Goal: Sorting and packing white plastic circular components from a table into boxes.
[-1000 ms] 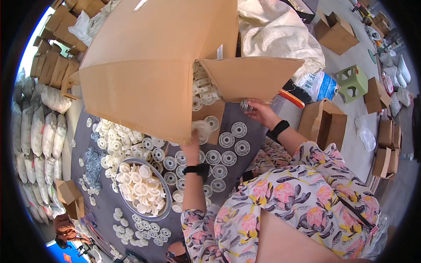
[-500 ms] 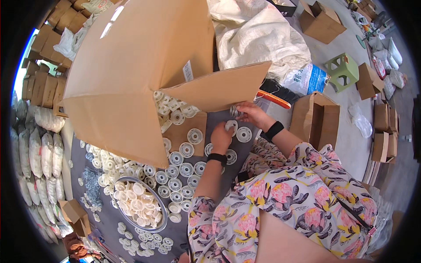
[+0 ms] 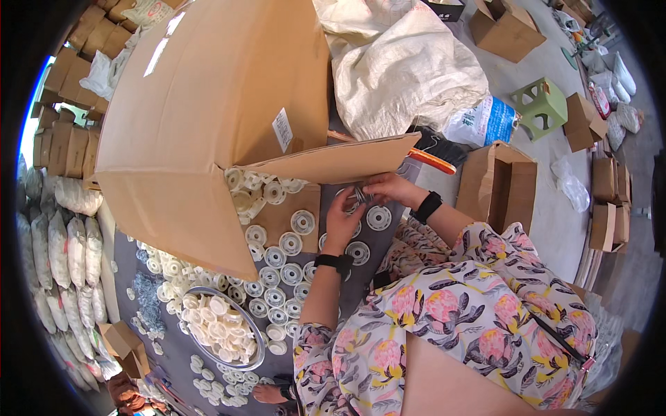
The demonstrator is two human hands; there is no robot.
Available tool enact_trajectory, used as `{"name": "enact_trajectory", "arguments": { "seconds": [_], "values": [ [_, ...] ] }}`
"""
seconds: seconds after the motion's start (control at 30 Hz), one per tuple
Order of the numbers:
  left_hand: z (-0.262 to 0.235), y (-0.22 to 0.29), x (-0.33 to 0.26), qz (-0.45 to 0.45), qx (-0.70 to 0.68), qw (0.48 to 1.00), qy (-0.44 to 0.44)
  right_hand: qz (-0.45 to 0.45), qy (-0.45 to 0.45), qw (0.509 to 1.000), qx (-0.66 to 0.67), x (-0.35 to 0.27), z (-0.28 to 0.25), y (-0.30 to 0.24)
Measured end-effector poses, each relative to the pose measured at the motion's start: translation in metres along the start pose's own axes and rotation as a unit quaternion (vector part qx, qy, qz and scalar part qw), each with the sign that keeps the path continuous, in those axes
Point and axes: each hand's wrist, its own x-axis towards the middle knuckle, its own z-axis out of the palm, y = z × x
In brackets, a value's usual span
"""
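My left hand (image 3: 341, 220) and my right hand (image 3: 390, 188) meet over the dark table, just below the raised flap of the big cardboard box (image 3: 208, 90). Between their fingertips is a small metal coil spring (image 3: 360, 195), with the fingers of both hands closed on it. White plastic wheel-shaped discs lie around them: one round disc (image 3: 379, 218) sits below my right hand, another disc (image 3: 357, 252) nearer me. My left hand partly covers a further disc (image 3: 357, 227). Each wrist wears a black band.
More white parts (image 3: 239, 191) spill from the box. A metal bowl (image 3: 258, 358) holds cream plastic pieces, beside blue springy bits (image 3: 147, 295). A red-edged brush (image 3: 433, 161), a white woven sack (image 3: 409, 69), a carton (image 3: 496, 184) and a green stool (image 3: 540, 109) stand beyond.
My right hand has brought the spring left and down to my left hand, which now pinches it too. A bare limb with a black band has come further into view at the bottom.
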Motion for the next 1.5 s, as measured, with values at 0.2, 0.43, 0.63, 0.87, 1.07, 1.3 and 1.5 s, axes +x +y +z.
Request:
{"name": "enact_trajectory", "arguments": {
  "seconds": [0.2, 0.43, 0.63, 0.87, 1.07, 1.3, 1.5],
  "values": [
    [-0.008, -0.007, -0.018, -0.078, -0.13, 0.988, -0.023, 0.095, -0.034, 0.994, -0.05, -0.002, 0.011, -0.014],
    [0.004, -0.008, -0.035, -0.181, -0.082, 0.976, 0.084, -0.216, 0.14, 0.9, -0.351, 0.001, 0.051, 0.014],
    [0.001, 0.012, -0.029, -0.263, -0.202, 0.934, 0.134, -0.298, 0.224, 0.791, -0.485, 0.006, 0.03, -0.024],
    [-0.012, -0.003, -0.006, -0.046, 0.317, 0.939, 0.123, -0.179, 0.057, 0.784, -0.592, 0.0, -0.003, -0.003],
    [-0.008, -0.008, 0.003, -0.005, 0.4, 0.913, 0.081, -0.11, 0.02, 0.795, -0.596, -0.003, 0.001, 0.002],
    [-0.009, -0.015, -0.01, 0.025, 0.381, 0.917, 0.112, -0.094, -0.047, 0.733, -0.672, -0.006, 0.003, 0.034],
    [-0.018, -0.017, -0.017, 0.036, 0.333, 0.936, 0.107, -0.096, -0.018, 0.745, -0.66, -0.003, -0.003, 0.04]
  ]
}}
